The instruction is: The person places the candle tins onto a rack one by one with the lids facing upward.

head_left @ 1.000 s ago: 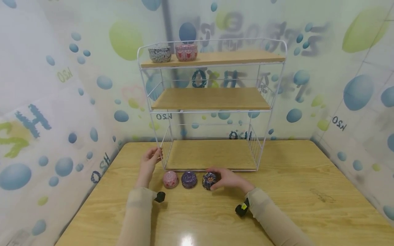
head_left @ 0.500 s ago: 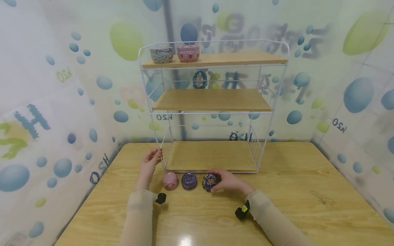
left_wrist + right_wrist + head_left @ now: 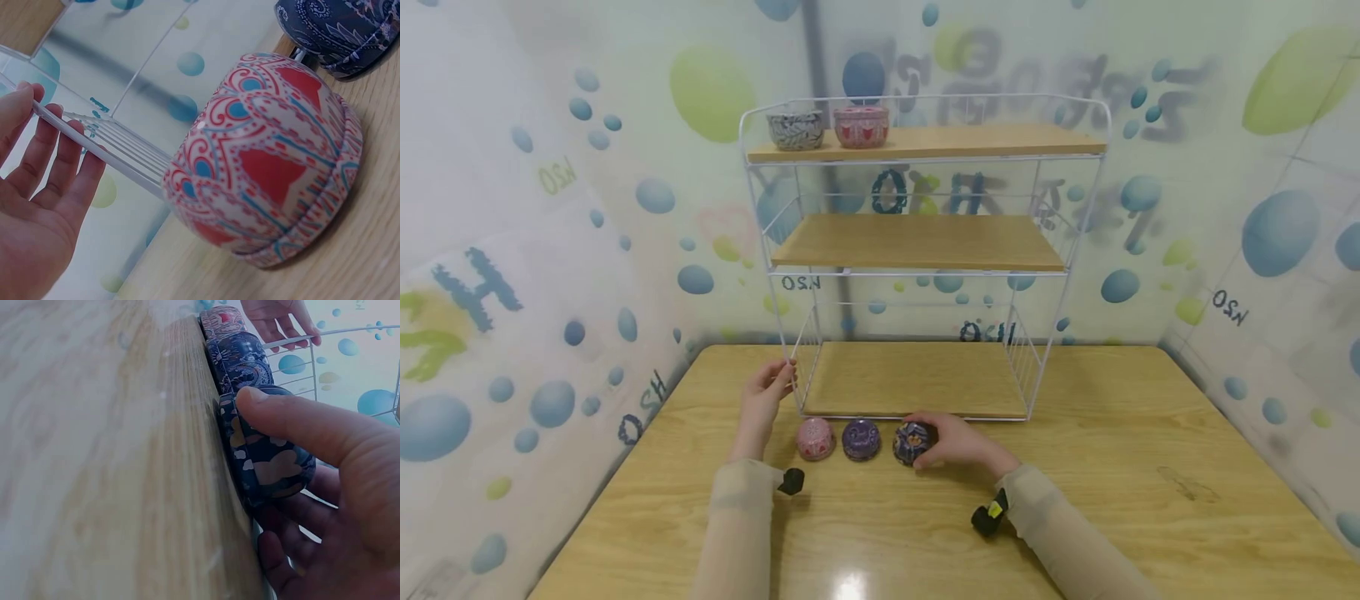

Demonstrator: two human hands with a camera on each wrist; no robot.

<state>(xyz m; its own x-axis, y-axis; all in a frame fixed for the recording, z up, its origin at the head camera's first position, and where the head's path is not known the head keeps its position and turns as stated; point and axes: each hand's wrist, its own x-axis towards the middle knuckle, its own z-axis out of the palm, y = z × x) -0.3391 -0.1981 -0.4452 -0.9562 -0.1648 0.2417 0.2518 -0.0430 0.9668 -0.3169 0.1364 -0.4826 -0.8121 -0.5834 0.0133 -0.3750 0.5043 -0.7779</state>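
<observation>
At the front left post of a white wire shelf rack (image 3: pixel 917 418), my left hand (image 3: pixel 765 396) pinches the metal between thumb and fingers. In the left wrist view the fingertips (image 3: pixel 94 159) lie along the thin white rod. My right hand (image 3: pixel 958 440) grips a small dark blue tin (image 3: pixel 912 443) with a colourful print, standing on the table. The right wrist view shows the thumb on one side of this tin and fingers on the other, partly hidden. To its left stand a purple-blue paisley tin (image 3: pixel 861 439) and a pink tin with red hearts (image 3: pixel 816 439), all in a row.
Two more round tins, one grey leaf-patterned (image 3: pixel 796 131) and one pink and red (image 3: pixel 862 127), stand at the left of the top shelf (image 3: pixel 985 142). Below are the middle shelf (image 3: pixel 917 242) and bottom shelf (image 3: pixel 917 377). A patterned wall rises behind the wooden table (image 3: pixel 1120 467).
</observation>
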